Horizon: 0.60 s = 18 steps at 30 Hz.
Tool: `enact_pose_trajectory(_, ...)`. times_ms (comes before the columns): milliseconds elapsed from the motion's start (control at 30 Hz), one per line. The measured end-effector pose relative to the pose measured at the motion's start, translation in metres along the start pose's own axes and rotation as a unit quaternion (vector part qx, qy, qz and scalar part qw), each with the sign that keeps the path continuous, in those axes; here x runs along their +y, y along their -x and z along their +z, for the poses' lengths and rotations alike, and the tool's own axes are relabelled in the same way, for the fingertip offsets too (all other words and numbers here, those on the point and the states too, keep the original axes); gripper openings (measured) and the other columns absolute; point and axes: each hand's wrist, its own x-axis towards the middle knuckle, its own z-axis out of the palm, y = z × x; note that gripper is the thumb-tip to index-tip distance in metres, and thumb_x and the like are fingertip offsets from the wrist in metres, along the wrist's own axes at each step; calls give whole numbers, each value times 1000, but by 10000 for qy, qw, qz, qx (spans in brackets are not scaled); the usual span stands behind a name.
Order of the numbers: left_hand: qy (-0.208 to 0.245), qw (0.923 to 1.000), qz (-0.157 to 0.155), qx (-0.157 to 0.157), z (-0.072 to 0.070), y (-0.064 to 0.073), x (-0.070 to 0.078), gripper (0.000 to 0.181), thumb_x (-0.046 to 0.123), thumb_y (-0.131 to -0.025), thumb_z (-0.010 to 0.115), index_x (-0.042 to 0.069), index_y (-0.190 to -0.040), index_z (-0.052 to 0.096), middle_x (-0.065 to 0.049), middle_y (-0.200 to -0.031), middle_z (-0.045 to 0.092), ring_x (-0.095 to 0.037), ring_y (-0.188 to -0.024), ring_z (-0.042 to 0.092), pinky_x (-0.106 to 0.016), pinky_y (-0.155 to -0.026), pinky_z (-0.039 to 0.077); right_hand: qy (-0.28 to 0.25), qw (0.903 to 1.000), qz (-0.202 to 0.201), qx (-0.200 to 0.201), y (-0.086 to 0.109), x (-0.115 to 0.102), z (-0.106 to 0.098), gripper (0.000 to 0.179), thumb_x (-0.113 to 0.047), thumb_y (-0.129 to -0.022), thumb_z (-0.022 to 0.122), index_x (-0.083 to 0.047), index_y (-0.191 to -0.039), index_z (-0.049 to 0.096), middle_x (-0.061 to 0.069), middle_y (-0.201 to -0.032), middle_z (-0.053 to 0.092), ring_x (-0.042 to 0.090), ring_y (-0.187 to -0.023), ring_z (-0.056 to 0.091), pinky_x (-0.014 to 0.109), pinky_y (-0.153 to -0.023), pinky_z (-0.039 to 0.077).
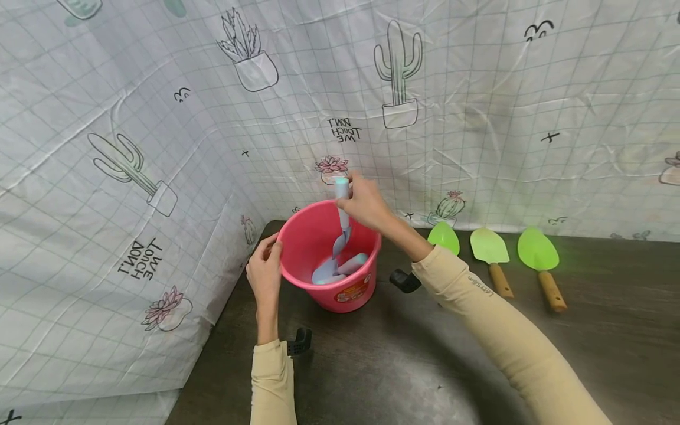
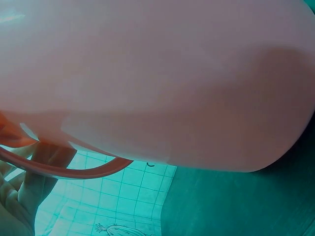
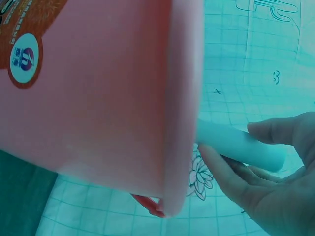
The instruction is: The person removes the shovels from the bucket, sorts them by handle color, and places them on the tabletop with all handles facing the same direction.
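A pink bucket [image 1: 305,236] stands on the dark table, tilted slightly toward me. At its left rim my left hand [image 1: 265,268] grips the edge; the left wrist view shows mostly the bucket's wall [image 2: 147,88], with fingers [image 2: 37,182] near its handle. Above the opening, my right hand [image 1: 365,200] holds a trowel [image 1: 344,218] by its pale blue handle, blade pointing down inside the bucket. Thumb and fingers pinch that handle [image 3: 241,145] in the right wrist view. A second pale trowel [image 1: 325,271] with a teal-ended handle lies at the bucket's bottom, partly hidden by the front rim.
To the right, three green trowels lie in a row: one partly behind my right sleeve [image 1: 444,237], one paler [image 1: 489,245], one bright [image 1: 539,249]; wooden handles show on the latter two. A cactus-printed curtain [image 1: 297,106] hangs close behind and left of the bucket.
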Motion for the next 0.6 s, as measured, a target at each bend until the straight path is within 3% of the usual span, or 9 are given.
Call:
enact_pose_trajectory(167, 22, 10000, -22, -54, 1, 0, 0, 31, 27, -97, 64, 13, -121, 78, -12, -102, 77, -31, -91, 70, -42, -82, 45, -35, 9998, 180, -49, 4, -1, -10, 28, -4, -89, 68, 3, -113, 55, 16, -93, 66, 29, -76, 74, 34, -68, 54)
enact_pose_trajectory(333, 48, 9999, -106, -69, 1, 2, 0, 31, 28, -97, 64, 14, -121, 78, -12, -102, 77, -29, -91, 69, -39, -79, 46, 14, 9986, 380, -357, 8, 2, -19, 15, -7, -86, 66, -1, -96, 57, 12, -80, 63, 25, -65, 75, 30, -63, 54)
enact_pose_trajectory(600, 26, 9999, -71, -84, -1, 5, 0, 31, 27, -98, 64, 14, -122, 78, -13, -103, 77, -30, -92, 70, -42, -83, 44, -1431, 9861, 631, -555, 17, 12, -27, 4, 3, -85, 64, 5, -88, 63, 14, -74, 63, 25, -61, 73, 45, -68, 60)
